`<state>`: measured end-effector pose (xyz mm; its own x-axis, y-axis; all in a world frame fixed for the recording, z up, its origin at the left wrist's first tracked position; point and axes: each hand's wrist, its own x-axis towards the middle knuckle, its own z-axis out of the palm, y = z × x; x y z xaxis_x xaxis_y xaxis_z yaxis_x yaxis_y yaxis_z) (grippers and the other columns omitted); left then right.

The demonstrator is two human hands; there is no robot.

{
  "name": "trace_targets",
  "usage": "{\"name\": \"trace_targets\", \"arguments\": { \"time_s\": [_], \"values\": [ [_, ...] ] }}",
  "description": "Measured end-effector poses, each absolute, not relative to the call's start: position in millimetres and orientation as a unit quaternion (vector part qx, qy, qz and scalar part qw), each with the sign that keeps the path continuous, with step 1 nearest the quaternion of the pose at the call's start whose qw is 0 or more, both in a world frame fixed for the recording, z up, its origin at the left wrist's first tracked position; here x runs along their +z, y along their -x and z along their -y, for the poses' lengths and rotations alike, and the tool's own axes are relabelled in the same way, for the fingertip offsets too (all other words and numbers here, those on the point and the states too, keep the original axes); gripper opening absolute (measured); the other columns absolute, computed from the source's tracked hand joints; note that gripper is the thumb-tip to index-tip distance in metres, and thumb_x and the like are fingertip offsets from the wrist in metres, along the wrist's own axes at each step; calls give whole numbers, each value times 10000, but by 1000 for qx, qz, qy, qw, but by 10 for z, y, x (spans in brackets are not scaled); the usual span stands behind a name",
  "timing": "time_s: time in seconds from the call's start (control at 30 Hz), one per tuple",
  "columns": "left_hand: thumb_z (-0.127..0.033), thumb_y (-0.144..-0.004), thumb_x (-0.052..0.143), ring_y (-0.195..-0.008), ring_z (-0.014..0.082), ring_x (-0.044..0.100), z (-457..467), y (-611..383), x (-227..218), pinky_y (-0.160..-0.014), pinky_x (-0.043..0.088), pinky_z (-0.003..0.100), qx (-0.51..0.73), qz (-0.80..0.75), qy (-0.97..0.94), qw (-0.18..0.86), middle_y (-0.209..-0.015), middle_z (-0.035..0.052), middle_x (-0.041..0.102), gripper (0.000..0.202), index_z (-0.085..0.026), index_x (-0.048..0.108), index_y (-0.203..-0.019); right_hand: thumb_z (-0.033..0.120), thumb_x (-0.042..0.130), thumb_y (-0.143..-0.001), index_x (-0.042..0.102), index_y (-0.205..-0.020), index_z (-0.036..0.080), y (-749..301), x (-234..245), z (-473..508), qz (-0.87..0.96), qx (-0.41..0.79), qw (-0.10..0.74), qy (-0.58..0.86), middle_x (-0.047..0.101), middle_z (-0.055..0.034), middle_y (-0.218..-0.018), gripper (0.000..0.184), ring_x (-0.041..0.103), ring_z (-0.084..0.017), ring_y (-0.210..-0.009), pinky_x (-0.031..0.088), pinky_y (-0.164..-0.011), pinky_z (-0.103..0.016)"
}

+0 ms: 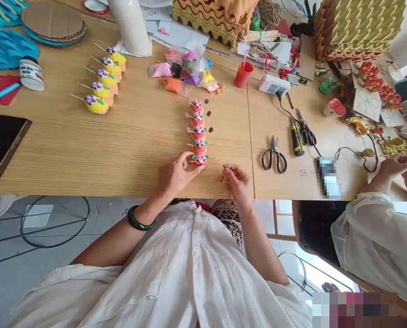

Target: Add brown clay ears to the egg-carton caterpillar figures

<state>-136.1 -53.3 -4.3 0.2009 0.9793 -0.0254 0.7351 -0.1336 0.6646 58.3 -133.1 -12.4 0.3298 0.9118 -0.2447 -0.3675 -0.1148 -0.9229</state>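
My left hand (pixel 176 175), with a dark green bangle (pixel 141 218) on its wrist, holds the nearest pink clay figure (pixel 200 160) between thumb and fingers. That figure has a small white face, green side pieces and thin sticks poking out at both sides. Beyond it, more pink clay figures (pixel 197 117) stand in a row; the farther ones carry pink and dark brown discs on their stick ends. To the right of the row, my right hand (pixel 236 182) is closed in a pinch above the table's front edge. Whatever its fingertips hold is too small to make out.
Yellow clay figures (pixel 103 89) stand in a row at left. Bags of coloured clay (pixel 190 68), a red cup (pixel 243 74) and egg trays (pixel 217 20) lie farther back. Scissors (pixel 274 155) and a power strip (pixel 273 84) are at right, near another person's hands (pixel 394 166).
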Motion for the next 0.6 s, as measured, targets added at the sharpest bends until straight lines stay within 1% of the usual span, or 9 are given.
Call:
{"name": "trace_targets", "arguments": {
  "time_s": [0.07,0.2,0.33,0.43,0.5,0.53,0.6],
  "values": [
    [-542,-796,797,-602,152,480,554,1371,-46,-603,262,278,214,-594,-721,285,-640,-40,497,461,-238,760,-1142,460,924,-717,784,-907,229,-548,-102,1345,239,534,620,523,652,54,-681,331,577,-89,-581,633,-620,-268],
    [-531,-795,790,-594,139,456,609,1446,-72,-612,291,273,231,-578,-727,290,-641,-52,480,487,-245,757,-1187,426,960,-679,786,-912,234,-470,-71,1398,209,578,613,496,759,12,-830,349,695,-121,-687,679,-706,-298],
    [-496,-812,773,-580,126,398,713,1543,-20,-647,355,263,296,-547,-716,318,-634,-73,395,564,-210,717,-1295,392,977,-668,798,-951,247,-413,-47,1443,204,598,613,474,765,27,-837,365,703,-105,-691,685,-728,-281],
    [-486,-918,650,-560,127,364,848,1611,74,-634,372,271,373,-554,-675,314,-610,-65,381,402,-195,740,-1180,410,980,-657,798,-917,241,-397,-23,1470,201,605,604,478,772,19,-850,360,716,-116,-710,693,-740,-297],
    [-456,-950,603,-548,126,359,943,1633,131,-604,357,273,375,-553,-663,336,-594,-54,388,312,-215,763,-1065,425,974,-663,789,-905,237,-391,-14,1497,200,611,596,482,774,12,-851,359,722,-125,-706,692,-730,-307],
    [-447,-944,606,-543,123,350,986,1631,153,-580,337,273,360,-548,-657,372,-591,-50,384,286,-222,770,-1008,428,966,-676,780,-901,237,-387,-12,1513,202,613,591,484,771,13,-846,348,719,-124,-691,687,-717,-305],
    [-449,-916,634,-533,119,327,1051,1595,181,-533,290,274,308,-526,-622,492,-583,-48,370,265,-224,770,-945,416,938,-723,765,-889,241,-371,-10,1551,215,610,585,490,745,23,-819,297,691,-111,-647,669,-679,-285]
  ]
}}
